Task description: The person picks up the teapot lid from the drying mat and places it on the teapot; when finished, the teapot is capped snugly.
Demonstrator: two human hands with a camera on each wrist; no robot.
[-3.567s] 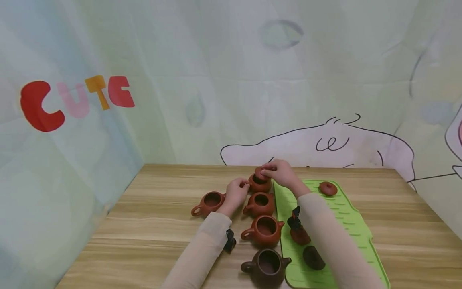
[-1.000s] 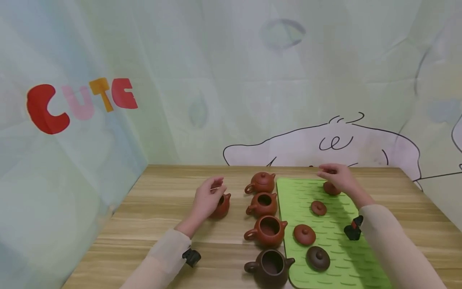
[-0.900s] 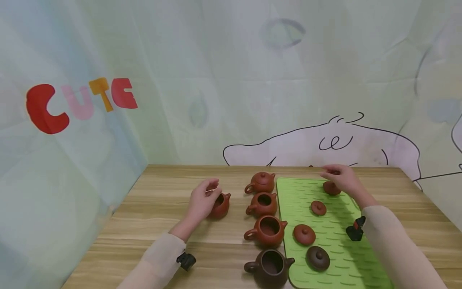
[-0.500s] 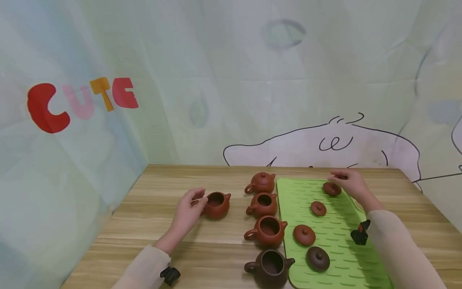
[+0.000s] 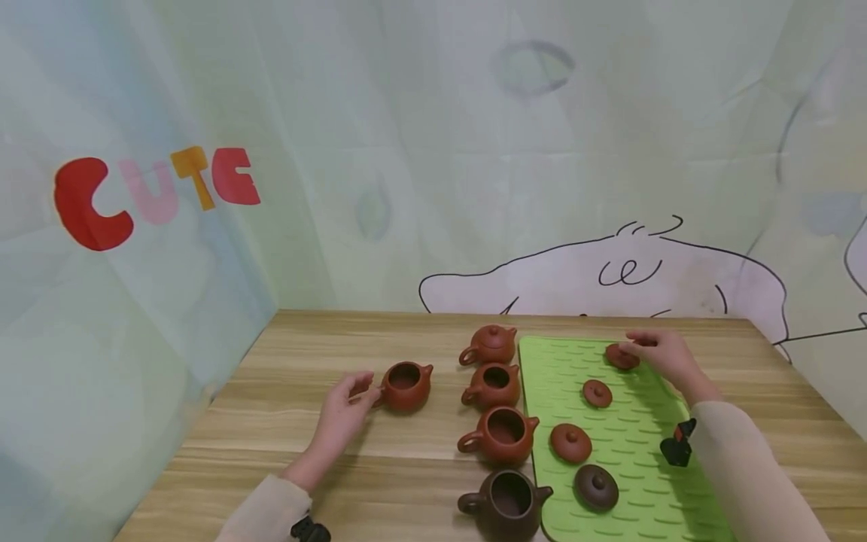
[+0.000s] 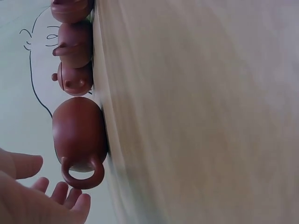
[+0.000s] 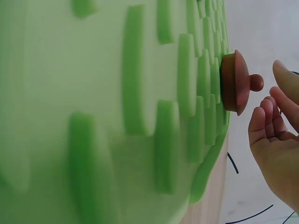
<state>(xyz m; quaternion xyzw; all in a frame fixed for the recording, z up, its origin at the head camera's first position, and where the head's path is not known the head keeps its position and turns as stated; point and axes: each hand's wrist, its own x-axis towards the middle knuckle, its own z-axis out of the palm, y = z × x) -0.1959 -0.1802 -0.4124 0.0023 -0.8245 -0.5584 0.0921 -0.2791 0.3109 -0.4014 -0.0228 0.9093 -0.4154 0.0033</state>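
My left hand reaches its spread fingers beside the handle of a lidless reddish-brown teapot, which stands alone on the left. In the left wrist view, the thumb is apart from the fingers, and the fingertips are right at the loop handle. Over the far edge of the green mat, my right hand hovers at a reddish teapot lid. The right wrist view shows this lid lying knob up, the thumb and loosely bent fingers around the knob's level with a gap to it.
A column of teapots runs along the mat's left edge: a lidded one at the back, two lidless reddish ones, and a dark brown one in front. Smaller red, larger red and dark lids lie on the green mat.
The lid my right hand held earlier now sits on the rear teapot. My right hand has moved to the mat's far lid; my left has drawn back leftward to the lone teapot's handle.
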